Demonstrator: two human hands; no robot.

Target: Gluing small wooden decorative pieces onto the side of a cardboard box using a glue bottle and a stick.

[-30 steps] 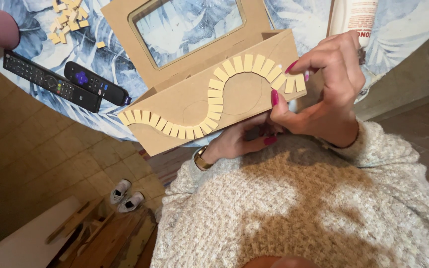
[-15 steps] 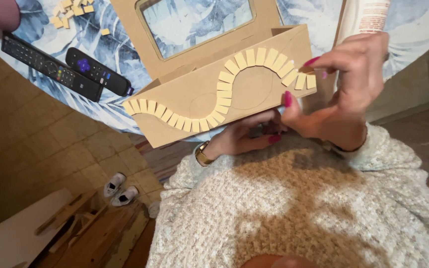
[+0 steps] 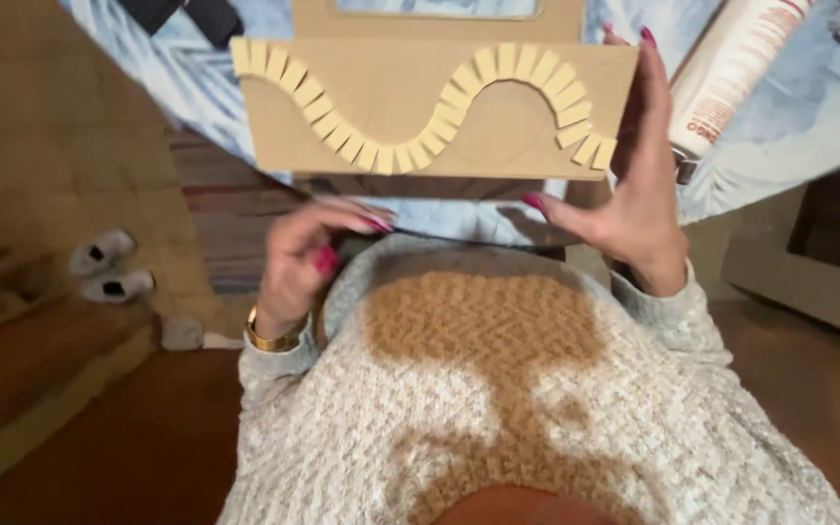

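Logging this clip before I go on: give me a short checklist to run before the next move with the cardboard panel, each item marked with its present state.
1. Right hand steadies the cardboard panel at its right edge: ok.
2. Left hand on the panel: not ok; it sits below the lower edge, and contact cannot be told.
3. Wavy row of pale strips runs unbroken from the left edge to the right edge: ok.
4. Strips firmly stuck down: cannot tell.
5. White spray can lies apart from the panel, to its right: ok.
6. Panel level and facing the camera: ok.
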